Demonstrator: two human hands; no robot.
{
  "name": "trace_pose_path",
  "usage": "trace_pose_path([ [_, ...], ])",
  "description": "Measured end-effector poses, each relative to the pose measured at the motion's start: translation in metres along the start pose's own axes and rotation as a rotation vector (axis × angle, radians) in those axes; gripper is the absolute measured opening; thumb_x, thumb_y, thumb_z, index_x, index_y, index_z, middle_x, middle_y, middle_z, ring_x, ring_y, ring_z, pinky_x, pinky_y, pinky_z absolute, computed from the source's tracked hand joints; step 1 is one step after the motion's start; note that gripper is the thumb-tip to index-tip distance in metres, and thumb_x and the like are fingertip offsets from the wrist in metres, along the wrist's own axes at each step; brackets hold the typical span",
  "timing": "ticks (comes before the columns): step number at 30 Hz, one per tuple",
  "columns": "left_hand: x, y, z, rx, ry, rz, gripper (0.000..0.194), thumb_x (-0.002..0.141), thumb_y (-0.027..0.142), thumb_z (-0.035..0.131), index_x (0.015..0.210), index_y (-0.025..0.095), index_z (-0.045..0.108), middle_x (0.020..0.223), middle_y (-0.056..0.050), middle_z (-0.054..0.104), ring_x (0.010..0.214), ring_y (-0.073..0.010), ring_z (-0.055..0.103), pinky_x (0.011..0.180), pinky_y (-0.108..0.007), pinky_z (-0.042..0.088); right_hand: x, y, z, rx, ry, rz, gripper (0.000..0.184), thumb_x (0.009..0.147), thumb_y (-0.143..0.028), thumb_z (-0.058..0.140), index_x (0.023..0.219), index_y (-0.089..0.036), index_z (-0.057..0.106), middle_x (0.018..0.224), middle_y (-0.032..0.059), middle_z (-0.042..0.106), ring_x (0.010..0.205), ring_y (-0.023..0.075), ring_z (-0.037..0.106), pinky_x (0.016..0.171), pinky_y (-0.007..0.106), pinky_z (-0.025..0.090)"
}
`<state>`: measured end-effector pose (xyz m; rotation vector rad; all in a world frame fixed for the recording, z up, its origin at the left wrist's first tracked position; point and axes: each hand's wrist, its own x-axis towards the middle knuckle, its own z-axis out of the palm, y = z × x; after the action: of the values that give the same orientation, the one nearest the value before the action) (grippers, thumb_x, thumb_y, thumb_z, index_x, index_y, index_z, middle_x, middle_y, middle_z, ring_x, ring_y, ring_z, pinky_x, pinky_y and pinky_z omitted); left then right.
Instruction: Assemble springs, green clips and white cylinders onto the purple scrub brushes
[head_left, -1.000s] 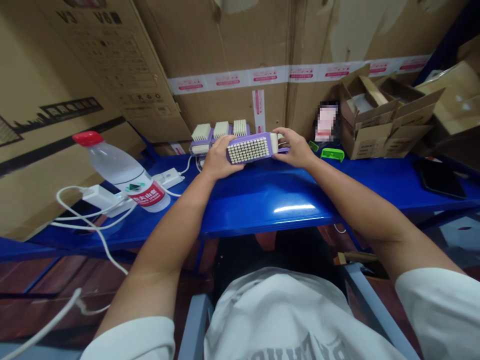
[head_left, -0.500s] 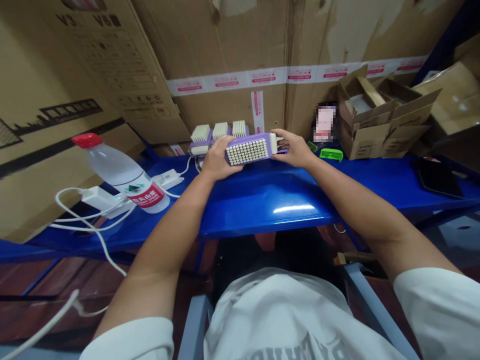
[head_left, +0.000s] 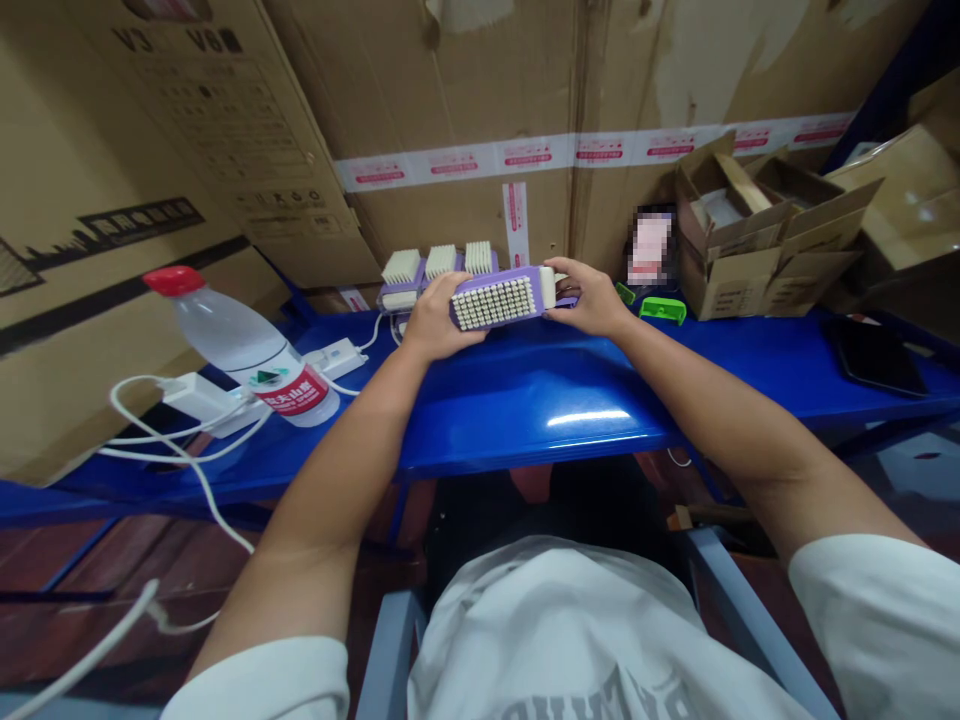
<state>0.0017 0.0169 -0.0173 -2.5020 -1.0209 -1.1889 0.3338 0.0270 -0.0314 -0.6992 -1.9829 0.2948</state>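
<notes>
Both hands hold a purple scrubbing brush (head_left: 495,303) above the blue table, its dense cream bristle tufts facing me. My left hand (head_left: 435,322) is closed around its left end, thumb along the lower edge. At the other end, my right hand (head_left: 591,298) grips the cream end piece between thumb and fingers; some of those fingertips are hidden behind it. Just behind my left hand, several similar purple pieces with cream bristles (head_left: 401,268) stand in a row against the cardboard.
A red-capped water bottle (head_left: 259,350) stands on the left beside white adapters (head_left: 202,400) and cables. Small open cardboard boxes (head_left: 739,280), a bright green plastic piece (head_left: 663,310) and a dark flat device (head_left: 877,355) lie to the right. Large cartons (head_left: 465,90) wall the back of the blue table (head_left: 525,400).
</notes>
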Motion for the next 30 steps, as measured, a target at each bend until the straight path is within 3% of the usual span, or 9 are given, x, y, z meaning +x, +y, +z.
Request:
trace_pose_path([
  [10, 0.0008, 0.0042, -0.0015, 0.003, -0.02, -0.038, 0.08, 0.069, 0.043, 0.095, 0.138, 0.026, 0.058, 0.143, -0.014, 0.072, 0.137, -0.0414, 0.068, 0.124, -0.061, 0.053, 0.0007, -0.0009, 0.0006, -0.002, 0.01, -0.004, 0.081, 0.078, -0.049, 0.092, 0.15, -0.023, 0.067, 0.14, 0.0128, 0.074, 0.105, 0.0278, 0.079, 0.097, 0.047, 0.071],
  [22, 0.0003, -0.001, -0.0025, 0.014, -0.027, 0.008, 0.084, 0.067, 0.038, 0.094, 0.141, 0.027, 0.055, 0.145, -0.014, 0.071, 0.139, -0.0421, 0.067, 0.126, -0.063, 0.052, 0.0007, 0.004, 0.0004, 0.037, -0.01, -0.002, 0.084, 0.077, -0.05, 0.093, 0.151, -0.021, 0.067, 0.139, 0.0136, 0.074, 0.104, 0.0265, 0.078, 0.099, 0.047, 0.07],
  [30, 0.0011, 0.0011, -0.0029, 0.009, -0.02, -0.019, 0.083, 0.067, 0.038, 0.095, 0.14, 0.027, 0.057, 0.146, -0.014, 0.071, 0.138, -0.0412, 0.067, 0.124, -0.063, 0.053, 0.002, -0.0026, -0.0033, -0.035, -0.004, -0.036, 0.084, 0.077, -0.051, 0.093, 0.152, -0.025, 0.066, 0.151, 0.0153, 0.067, 0.102, 0.0277, 0.077, 0.095, 0.049, 0.07],
])
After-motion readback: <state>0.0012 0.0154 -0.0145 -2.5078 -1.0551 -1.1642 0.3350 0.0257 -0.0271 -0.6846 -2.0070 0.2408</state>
